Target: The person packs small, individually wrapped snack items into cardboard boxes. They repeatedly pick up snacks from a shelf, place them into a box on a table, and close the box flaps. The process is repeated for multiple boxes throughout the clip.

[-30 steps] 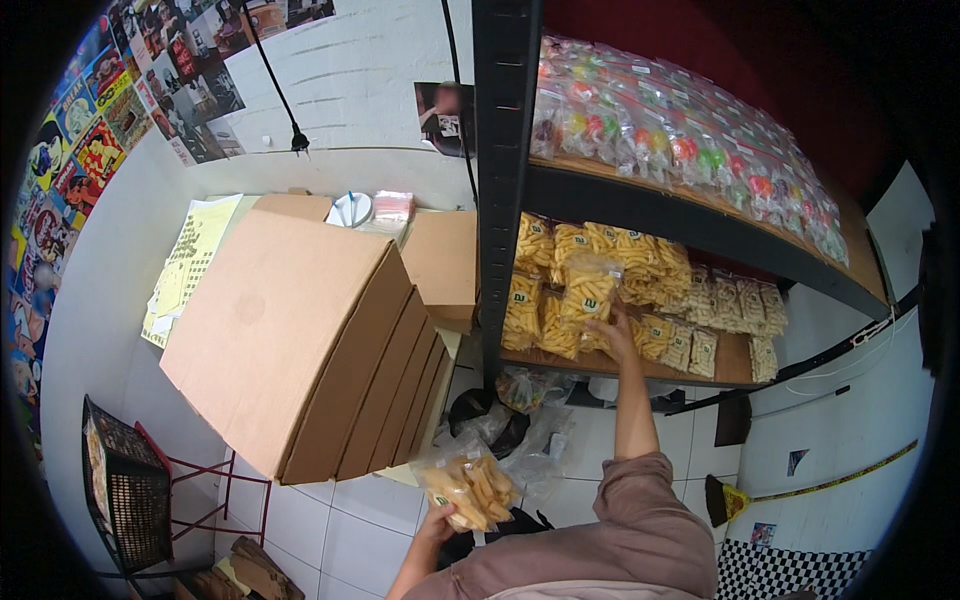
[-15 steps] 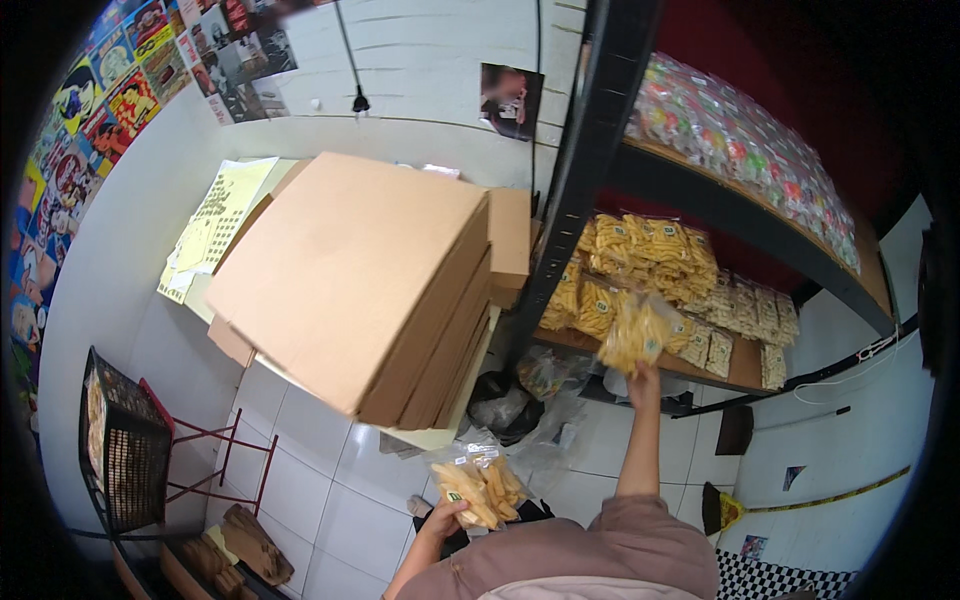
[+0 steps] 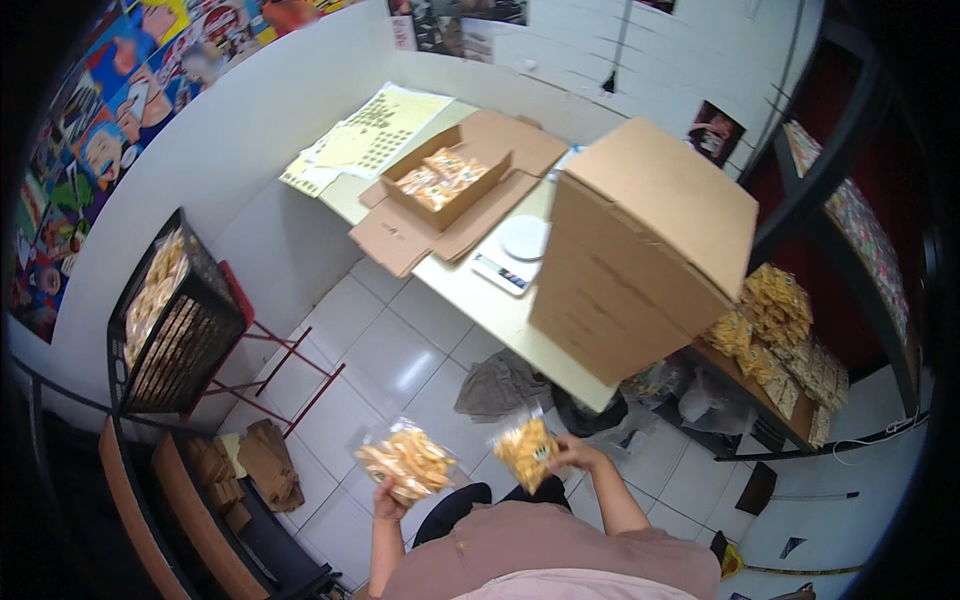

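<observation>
My left hand [image 3: 388, 499] grips the lower edge of a clear snack bag [image 3: 408, 462] filled with pale orange sticks. In my right hand [image 3: 577, 453] is a second snack bag [image 3: 524, 455], its contents yellower and a small label on its front. Both bags are held up side by side before my body, above the tiled floor, a gap between them. Beyond them stands a pale table [image 3: 455, 299]. On it an open cardboard box [image 3: 470, 215] holds several similar packed bags, and a white kitchen scale [image 3: 517, 250] sits beside the box.
A tall stack of closed cartons [image 3: 640, 260] covers the table's right end. Rightward, a shelf [image 3: 752, 398] carries piled snack bags. At left, a black basket [image 3: 185, 330] of bags rests on a red folding stand [image 3: 285, 375]. A grey cloth [image 3: 497, 385] lies on the floor.
My view has swung left. My right hand has come back from the shelf to my front with the yellow snack bag. The left hand still holds its bag. The open box and scale now show.
</observation>
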Motion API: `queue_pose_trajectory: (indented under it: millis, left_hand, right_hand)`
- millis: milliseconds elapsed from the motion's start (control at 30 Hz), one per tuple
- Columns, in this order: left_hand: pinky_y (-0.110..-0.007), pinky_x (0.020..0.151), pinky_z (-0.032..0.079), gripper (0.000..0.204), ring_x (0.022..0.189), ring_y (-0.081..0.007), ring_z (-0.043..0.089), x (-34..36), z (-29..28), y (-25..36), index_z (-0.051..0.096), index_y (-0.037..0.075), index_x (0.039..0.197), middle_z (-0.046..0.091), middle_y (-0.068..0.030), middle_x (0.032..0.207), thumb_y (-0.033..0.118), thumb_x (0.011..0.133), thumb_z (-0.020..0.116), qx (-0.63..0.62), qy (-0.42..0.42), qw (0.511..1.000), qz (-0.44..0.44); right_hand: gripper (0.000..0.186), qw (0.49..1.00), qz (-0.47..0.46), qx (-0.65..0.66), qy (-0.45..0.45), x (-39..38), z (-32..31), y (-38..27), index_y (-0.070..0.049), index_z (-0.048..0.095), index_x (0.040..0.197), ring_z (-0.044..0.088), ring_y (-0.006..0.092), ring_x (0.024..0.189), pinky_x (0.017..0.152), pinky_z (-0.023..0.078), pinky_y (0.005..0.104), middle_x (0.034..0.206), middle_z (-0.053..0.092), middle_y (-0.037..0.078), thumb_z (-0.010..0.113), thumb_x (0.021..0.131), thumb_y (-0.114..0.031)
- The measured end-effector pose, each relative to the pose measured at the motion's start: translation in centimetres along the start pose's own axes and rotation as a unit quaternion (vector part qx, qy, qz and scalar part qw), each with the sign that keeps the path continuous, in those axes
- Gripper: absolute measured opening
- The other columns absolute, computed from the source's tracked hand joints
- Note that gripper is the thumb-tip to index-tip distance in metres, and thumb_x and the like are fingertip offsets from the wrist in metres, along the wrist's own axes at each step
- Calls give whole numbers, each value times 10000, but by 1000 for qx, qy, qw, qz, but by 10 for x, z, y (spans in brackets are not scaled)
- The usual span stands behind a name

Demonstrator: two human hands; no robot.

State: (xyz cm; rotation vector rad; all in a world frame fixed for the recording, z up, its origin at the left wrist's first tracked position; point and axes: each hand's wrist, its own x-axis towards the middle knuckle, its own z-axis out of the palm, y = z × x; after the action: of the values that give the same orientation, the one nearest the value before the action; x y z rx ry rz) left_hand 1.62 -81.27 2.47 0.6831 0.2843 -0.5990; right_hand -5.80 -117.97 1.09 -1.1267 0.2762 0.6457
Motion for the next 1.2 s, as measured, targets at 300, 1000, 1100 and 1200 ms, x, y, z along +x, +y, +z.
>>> queue_pose_trajectory:
  millis: [300,1000,1100,1200]
  left_hand:
    - [-423,919,364,717,1123,-283,407,-32,-89,109,272,52,1279,382,-118,1258,400,728,571,-62,143,946,283]
    - [-440,929,348,695,1142,-305,385,271,-63,319,227,42,1293,363,-141,1262,376,759,522,17,54,985,160]
    - [-437,936,340,741,1142,-301,383,310,-51,346,230,38,1290,361,-137,1264,386,726,563,12,-10,987,159]
    - [-439,939,335,785,1145,-300,380,356,-41,370,226,33,1290,358,-133,1266,397,698,591,15,-33,991,128]
  right_hand:
    - [437,938,-248,65,233,189,107,-108,23,496,1043,557,145,850,742,437,259,951,573,91,680,663,-91]
    - [454,932,-271,140,199,592,123,-362,48,489,1056,544,158,870,757,415,259,961,567,94,677,693,-148]
    - [459,933,-261,118,216,650,105,-393,50,499,1045,549,162,857,746,422,259,957,571,105,686,684,-163]
    - [474,937,-211,46,276,687,78,-400,48,527,1015,555,160,842,735,430,260,961,575,122,703,662,-216]
